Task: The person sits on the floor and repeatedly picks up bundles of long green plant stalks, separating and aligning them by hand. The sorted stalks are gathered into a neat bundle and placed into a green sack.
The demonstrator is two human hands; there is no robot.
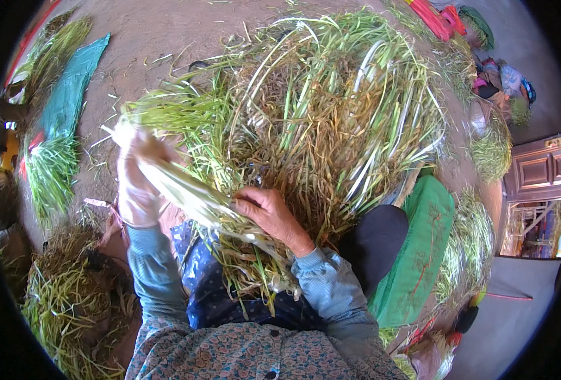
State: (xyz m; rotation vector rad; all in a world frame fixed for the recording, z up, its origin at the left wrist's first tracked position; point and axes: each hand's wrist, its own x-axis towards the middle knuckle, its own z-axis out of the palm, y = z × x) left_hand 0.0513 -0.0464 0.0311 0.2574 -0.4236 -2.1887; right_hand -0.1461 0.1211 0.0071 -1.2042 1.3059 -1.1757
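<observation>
My left hand point(142, 156), blurred and pale as if in a thin glove, grips a bundle of whitish leafy stalks point(180, 190). The bundle slants down to the right across my lap. At its lower end, the thumb and fingers of my right hand point(275, 218) are closed on the stalks; this hand is bare. Before me rises a large heap of long-leaved plants point(328, 114), with green leaves, white stems and many withered brown blades. Loose brown and green leaves point(256, 266) lie on the dark blue dotted cloth point(204, 289) over my lap, below my right hand.
A green woven sack point(418, 251) lies right of my dark-clad knee point(380, 242). Leaf piles point(67, 313) lie at the lower left. A tied green bunch point(50, 175) lies near a teal sheet point(74, 90) on the earthen floor point(152, 28). A panelled door point(536, 171) stands far right.
</observation>
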